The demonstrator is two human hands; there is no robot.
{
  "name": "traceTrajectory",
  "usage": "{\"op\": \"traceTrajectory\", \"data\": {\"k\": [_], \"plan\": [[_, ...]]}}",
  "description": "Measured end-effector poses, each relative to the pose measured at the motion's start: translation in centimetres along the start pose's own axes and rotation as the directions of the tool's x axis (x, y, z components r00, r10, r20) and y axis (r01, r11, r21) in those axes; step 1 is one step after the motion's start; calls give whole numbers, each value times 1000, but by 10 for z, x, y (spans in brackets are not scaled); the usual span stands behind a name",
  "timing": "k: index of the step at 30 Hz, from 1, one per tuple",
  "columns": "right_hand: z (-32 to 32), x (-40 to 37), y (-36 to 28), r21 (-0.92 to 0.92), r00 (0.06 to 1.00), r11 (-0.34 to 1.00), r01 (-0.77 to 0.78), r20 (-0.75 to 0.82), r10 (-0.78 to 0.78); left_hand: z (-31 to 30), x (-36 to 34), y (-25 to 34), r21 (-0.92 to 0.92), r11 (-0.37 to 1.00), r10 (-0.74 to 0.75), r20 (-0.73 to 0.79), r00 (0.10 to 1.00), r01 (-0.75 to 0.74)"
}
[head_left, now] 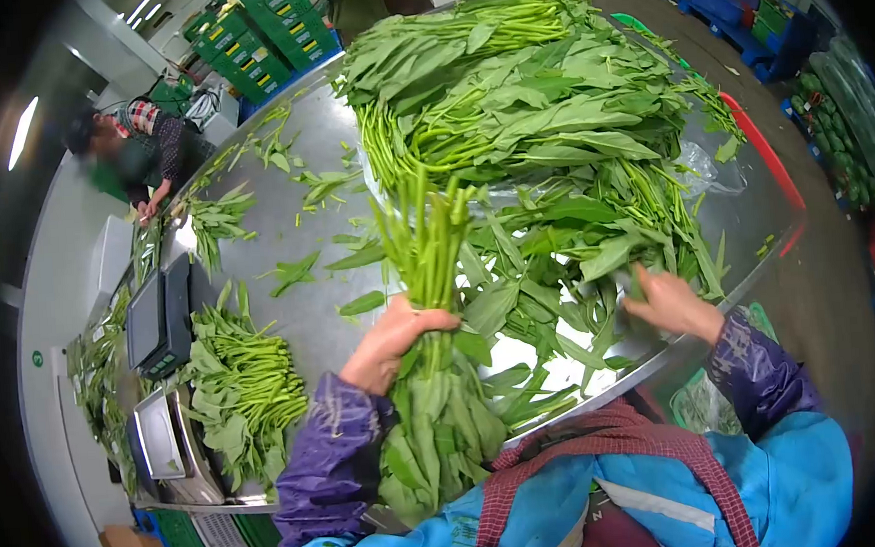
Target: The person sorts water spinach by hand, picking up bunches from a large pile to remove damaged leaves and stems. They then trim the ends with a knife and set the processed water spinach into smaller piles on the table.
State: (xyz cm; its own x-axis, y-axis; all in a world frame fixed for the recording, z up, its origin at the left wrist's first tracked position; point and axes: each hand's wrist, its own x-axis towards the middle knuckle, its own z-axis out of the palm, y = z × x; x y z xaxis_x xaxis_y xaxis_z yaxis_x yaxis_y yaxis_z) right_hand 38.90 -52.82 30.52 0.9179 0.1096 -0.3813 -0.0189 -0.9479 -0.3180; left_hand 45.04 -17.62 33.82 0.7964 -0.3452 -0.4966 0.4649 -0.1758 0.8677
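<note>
My left hand (397,341) is wrapped round the middle of a bunch of water spinach (427,264), its pale green stems upright and its leaves hanging toward my apron. To the right, my right hand (672,304) is at the edge of loose leafy stems (596,249) on the metal table (290,237). Motion smears its fingers, so whether they grip a stem cannot be made out. Beyond both hands lies a big heap of water spinach (517,93), partly on clear plastic (707,172).
At the left stand two scales (155,316) beside a pile of bunched greens (249,385). Another person (154,145) works at the far left edge. Green crates (263,38) are stacked behind. A red rim (765,148) runs along the table's right side.
</note>
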Motion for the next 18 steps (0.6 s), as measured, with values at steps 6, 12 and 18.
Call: {"op": "traceTrajectory", "data": {"k": [6,12,18], "plan": [[26,0,-28,58,702,825,562,-561,-438,21,18,1,54,994,-103,81,991,99],[23,25,-74,10,651,772,635,-545,-528,45,13,3,61,998,-18,191,981,7],[14,31,-94,-106,613,772,627,-545,-572,51,15,-8,73,997,5,207,978,-21]]}}
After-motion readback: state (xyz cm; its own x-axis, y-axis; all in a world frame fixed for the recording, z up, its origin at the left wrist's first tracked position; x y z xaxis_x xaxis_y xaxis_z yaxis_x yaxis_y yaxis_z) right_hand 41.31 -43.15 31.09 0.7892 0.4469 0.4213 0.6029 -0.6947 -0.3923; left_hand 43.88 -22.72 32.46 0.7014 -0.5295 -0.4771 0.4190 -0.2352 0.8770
